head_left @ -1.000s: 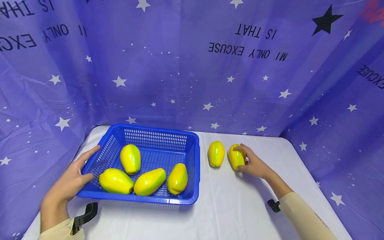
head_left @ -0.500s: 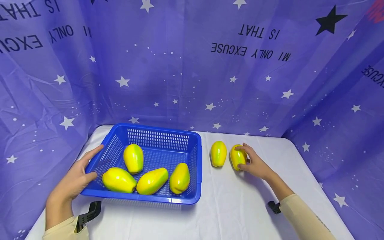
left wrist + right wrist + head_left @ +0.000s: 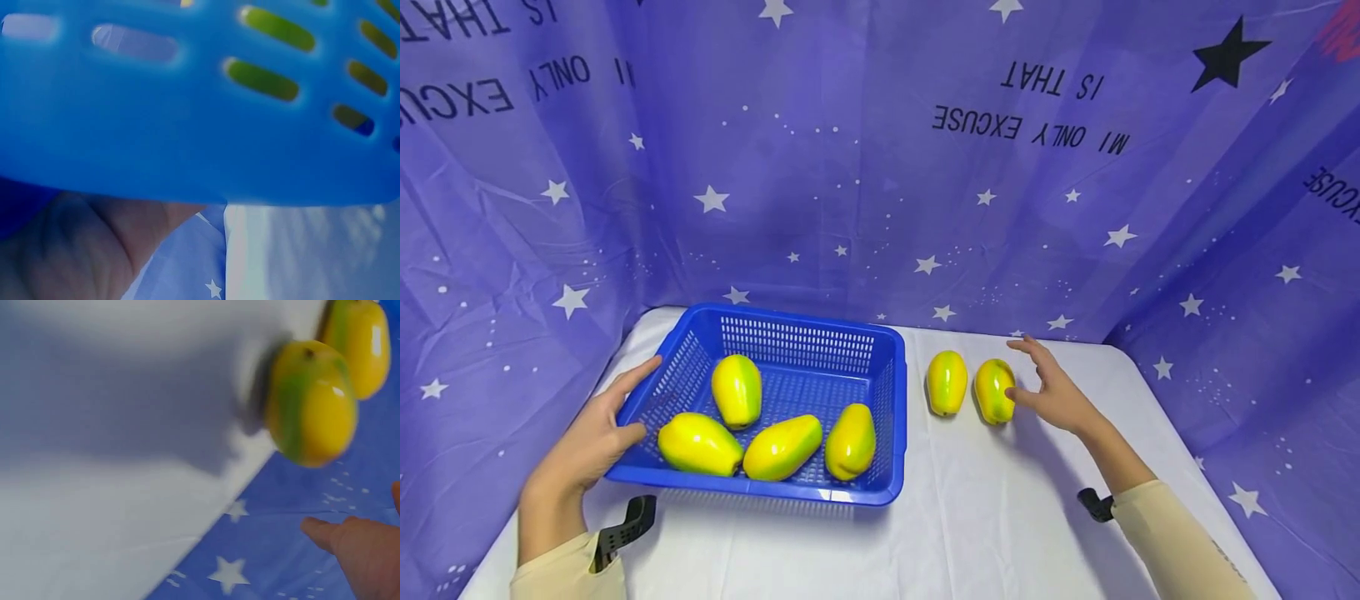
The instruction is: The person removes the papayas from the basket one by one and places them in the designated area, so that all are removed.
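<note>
Left hand (image 3: 597, 437) sits nearest, palm against the blue basket's (image 3: 790, 493) left rim, fingers stretched along the mesh wall, thumb at the front corner, steadying rather than gripping. Four papayas lie inside. Further out, right hand (image 3: 1054, 392) hovers just beside the rightmost papaya (image 3: 994, 390), fingers spread and relaxed, holding nothing, thumb close to its side. A second papaya (image 3: 945, 382) rests left of it, beside the basket. The right wrist view shows both loose fruits' stem ends on the white table (image 3: 1000, 517).
</note>
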